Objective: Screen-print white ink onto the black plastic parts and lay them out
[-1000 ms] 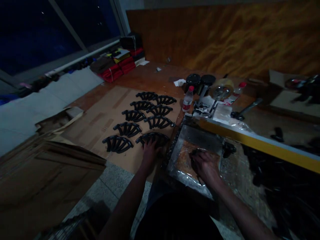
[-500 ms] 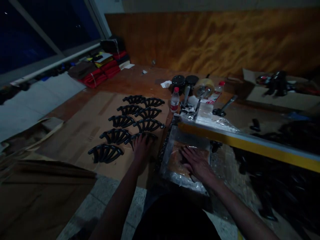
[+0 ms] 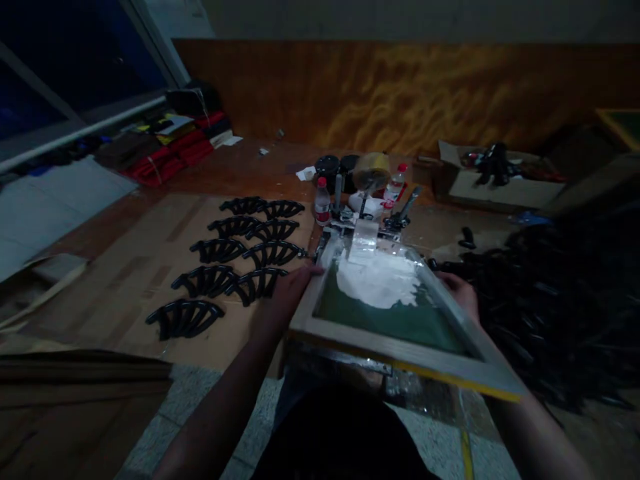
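A wooden-edged screen-printing frame [image 3: 370, 347] with green mesh sits in front of me, its near edge raised above the base. White ink [image 3: 375, 283] is pooled over the mesh's far half, with a pale squeegee-like block [image 3: 365, 241] standing at its back. My left hand [image 3: 295, 287] grips the frame's left side. On the right side my right hand [image 3: 463, 297] is closed at the frame's edge, its fingers partly hidden. Black curved tube-like pieces [image 3: 187, 319] lie in fan-shaped groups on cardboard [image 3: 125, 267] to the left.
A big heap of black pieces [image 3: 550, 293] covers the right side. Behind the frame stand a red-capped bottle [image 3: 323, 203], a tape roll [image 3: 371, 170] and metal clamps [image 3: 407, 207]. An open carton [image 3: 505, 193] sits back right; red cloth bundles [image 3: 175, 160] lie back left.
The frame has come down from its raised position over the base. My left hand left the black pieces and my right hand left the printing base; both are now at the frame's sides.
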Available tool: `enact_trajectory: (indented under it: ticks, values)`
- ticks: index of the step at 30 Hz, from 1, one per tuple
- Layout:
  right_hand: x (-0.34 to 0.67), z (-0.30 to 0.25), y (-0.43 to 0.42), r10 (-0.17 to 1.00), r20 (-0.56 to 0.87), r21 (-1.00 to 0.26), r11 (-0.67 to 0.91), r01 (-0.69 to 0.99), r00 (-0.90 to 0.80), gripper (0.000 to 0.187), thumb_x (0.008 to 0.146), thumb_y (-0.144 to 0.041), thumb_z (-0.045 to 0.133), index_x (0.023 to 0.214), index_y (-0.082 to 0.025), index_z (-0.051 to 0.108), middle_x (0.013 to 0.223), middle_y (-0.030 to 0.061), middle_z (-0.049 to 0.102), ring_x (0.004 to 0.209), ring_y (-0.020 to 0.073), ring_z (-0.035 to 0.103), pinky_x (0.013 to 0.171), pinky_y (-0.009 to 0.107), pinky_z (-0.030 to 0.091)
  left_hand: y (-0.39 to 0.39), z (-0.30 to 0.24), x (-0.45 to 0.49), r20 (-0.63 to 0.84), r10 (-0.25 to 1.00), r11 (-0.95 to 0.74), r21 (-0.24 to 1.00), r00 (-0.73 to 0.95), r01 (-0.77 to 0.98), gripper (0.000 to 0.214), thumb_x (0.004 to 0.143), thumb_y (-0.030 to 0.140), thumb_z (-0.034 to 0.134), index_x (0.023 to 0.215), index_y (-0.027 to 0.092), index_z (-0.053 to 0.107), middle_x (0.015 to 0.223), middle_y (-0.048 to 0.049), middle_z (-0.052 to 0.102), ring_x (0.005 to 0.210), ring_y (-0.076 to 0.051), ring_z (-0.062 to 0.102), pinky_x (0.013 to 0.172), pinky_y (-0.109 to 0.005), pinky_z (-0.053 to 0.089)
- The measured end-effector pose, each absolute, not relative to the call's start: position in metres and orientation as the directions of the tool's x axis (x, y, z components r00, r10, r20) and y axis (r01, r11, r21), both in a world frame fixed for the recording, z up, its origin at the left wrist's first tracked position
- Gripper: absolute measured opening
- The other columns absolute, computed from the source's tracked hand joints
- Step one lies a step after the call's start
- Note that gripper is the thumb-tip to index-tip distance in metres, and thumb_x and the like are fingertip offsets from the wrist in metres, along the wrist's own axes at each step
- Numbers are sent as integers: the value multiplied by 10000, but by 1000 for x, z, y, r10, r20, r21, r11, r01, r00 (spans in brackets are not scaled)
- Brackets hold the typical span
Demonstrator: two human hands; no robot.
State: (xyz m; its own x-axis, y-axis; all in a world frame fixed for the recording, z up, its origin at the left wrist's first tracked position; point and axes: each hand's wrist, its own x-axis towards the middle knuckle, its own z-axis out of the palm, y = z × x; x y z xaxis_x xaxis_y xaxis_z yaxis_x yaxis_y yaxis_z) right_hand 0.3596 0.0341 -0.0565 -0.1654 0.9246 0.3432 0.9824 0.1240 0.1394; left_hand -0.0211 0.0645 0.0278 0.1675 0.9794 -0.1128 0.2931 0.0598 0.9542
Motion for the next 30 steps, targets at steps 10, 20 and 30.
enact_trajectory:
  ticks: [10, 20, 30]
  values:
    - [214, -3, 94, 974, 98, -164, 220, 962, -206, 371, 824, -204, 616, 1189, -135, 611, 1245, 180, 620, 1133, 313, 554, 911, 393, 456, 33, -85, -26, -337, 921, 232, 879, 197, 416, 667, 868, 394, 523, 1474, 134, 422, 968, -89, 734, 856, -226, 686, 812, -352, 545]
    - [229, -18, 37, 689, -157, -265, 660, 703, -707, 197, 836, -114, 536, 954, -192, 673, 956, 56, 696, 944, 208, 598, 785, 291, 431, 36, -101, -29, -302, 930, 195, 888, 209, 416, 596, 870, 381, 528, 1409, 131, 498, 1329, -133, 636, 1173, -251, 620, 1071, -394, 435]
    - [221, -38, 18, 769, -39, -265, 608, 748, -638, 233, 834, -127, 563, 1032, -173, 677, 1005, 85, 699, 953, 224, 600, 758, 296, 446, 33, -89, -26, -329, 931, 247, 887, 158, 390, 584, 834, 385, 552, 1349, 110, 543, 1064, -125, 728, 979, -258, 676, 917, -406, 522]
